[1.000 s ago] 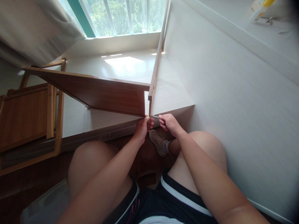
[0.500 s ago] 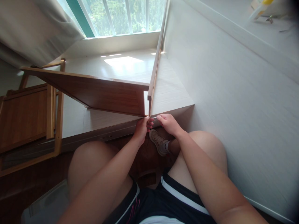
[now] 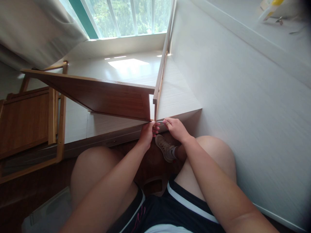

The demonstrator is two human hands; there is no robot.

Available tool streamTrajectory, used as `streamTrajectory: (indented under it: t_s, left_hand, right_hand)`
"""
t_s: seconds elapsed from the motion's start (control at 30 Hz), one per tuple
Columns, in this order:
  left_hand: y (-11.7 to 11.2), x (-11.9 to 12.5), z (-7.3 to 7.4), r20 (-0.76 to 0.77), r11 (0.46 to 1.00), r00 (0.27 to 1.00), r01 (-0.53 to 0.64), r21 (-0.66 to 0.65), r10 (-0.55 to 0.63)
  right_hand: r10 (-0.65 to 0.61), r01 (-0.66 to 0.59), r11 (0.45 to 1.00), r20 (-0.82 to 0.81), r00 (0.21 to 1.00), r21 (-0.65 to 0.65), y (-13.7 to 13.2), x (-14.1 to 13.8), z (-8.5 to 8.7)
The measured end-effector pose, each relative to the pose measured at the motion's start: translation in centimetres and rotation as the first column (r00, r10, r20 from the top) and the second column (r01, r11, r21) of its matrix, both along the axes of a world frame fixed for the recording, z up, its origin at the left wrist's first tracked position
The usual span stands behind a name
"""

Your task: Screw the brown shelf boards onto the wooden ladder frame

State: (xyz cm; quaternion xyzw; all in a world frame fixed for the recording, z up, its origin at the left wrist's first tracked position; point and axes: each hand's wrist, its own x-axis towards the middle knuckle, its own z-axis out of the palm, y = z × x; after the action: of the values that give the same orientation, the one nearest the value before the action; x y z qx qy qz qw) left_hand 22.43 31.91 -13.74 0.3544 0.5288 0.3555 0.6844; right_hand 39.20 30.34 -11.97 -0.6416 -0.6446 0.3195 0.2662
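A brown wooden panel (image 3: 109, 97) stands tilted on the pale ledge, its right end meeting a long upright wooden board (image 3: 160, 71). My left hand (image 3: 147, 132) is closed around the low corner where the two pieces meet. Just to the right, my right hand (image 3: 173, 127) pinches a thin metal tool (image 3: 159, 121), perhaps a hex key. The tool's tip reaches the board's lower end beside my left fingers. What it touches there is too small to make out.
A wooden folding frame (image 3: 54, 113) leans at the left. The pale ledge (image 3: 131, 69) runs below a barred window (image 3: 128, 16). A pale wall panel (image 3: 243, 97) rises at the right, with small items on top. A translucent box lid (image 3: 48, 210) lies at lower left.
The fingers of my right hand have shifted very slightly on the thin tool. My left hand and the wooden pieces hold their places.
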Motion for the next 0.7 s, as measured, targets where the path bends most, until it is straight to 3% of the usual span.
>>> streamTrajectory:
  t_s: [0.17, 0.4, 0.57, 0.7]
  left_hand:
    - [0.0, 0.1, 0.1, -0.004, 1.0, 1.0, -0.008, -0.013, 0.008]
    - [0.0, 0.0, 0.1, -0.003, 1.0, 1.0, -0.005, -0.011, 0.005]
    - [0.1, 0.0, 0.1, 0.002, 1.0, 1.0, 0.0, -0.013, 0.0]
    - [0.0, 0.0, 0.3, 0.0, 1.0, 1.0, -0.006, -0.017, 0.006]
  right_hand:
    - [-0.001, 0.001, 1.0, 0.027, 1.0, 0.024, -0.1, -0.1, -0.1]
    - [-0.048, 0.038, 0.998, -0.255, 0.966, -0.046, 0.1, -0.5, -0.4]
    - [-0.177, 0.008, 0.953, -0.532, 0.828, -0.304, 0.0, -1.3, -0.6]
    - [-0.314, -0.012, 0.894, -0.647, 0.695, -0.447, -0.2, -1.5, -0.4]
